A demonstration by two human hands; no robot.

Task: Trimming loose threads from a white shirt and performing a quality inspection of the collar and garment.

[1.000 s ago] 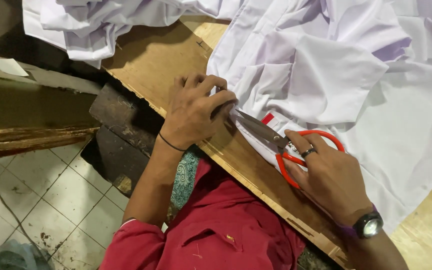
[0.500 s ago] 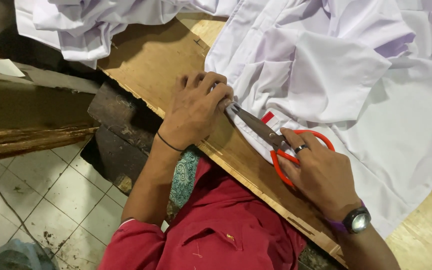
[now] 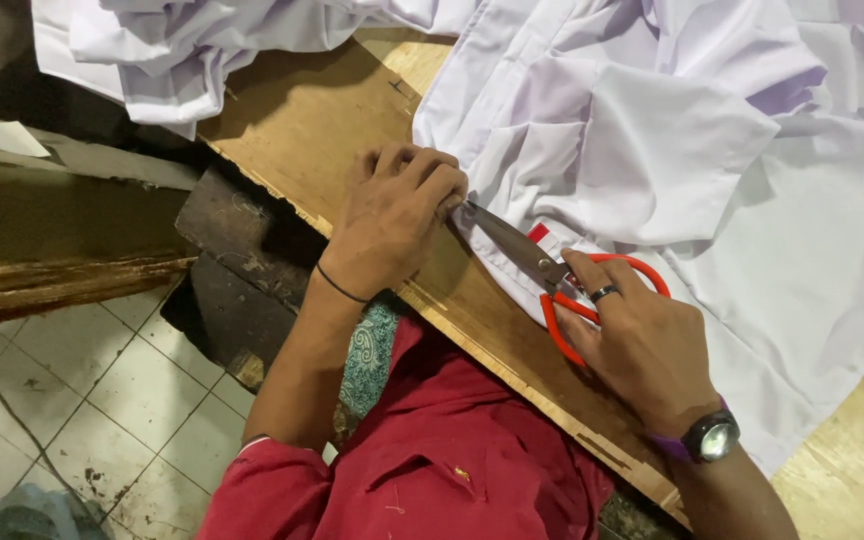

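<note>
While the right hand (image 3: 642, 340) stays hooked through the orange handles of the scissors (image 3: 552, 275), the blades now lie nearly shut, their tip right at the left hand's fingertips, whereas a second ago the tip sat a little short of them. The left hand (image 3: 392, 225) is curled, knuckles up, pinching the edge of the white garment (image 3: 672, 160) against the wooden bench (image 3: 312, 120), much as before. The scissors rest over the garment's hem, beside a small red tag (image 3: 539, 233), at the bench's near edge. A dark watch (image 3: 709, 437) sits on the right wrist, a thin black band (image 3: 340, 285) on the left. More white cloth (image 3: 152, 50) is heaped at the far left of the bench.
</note>
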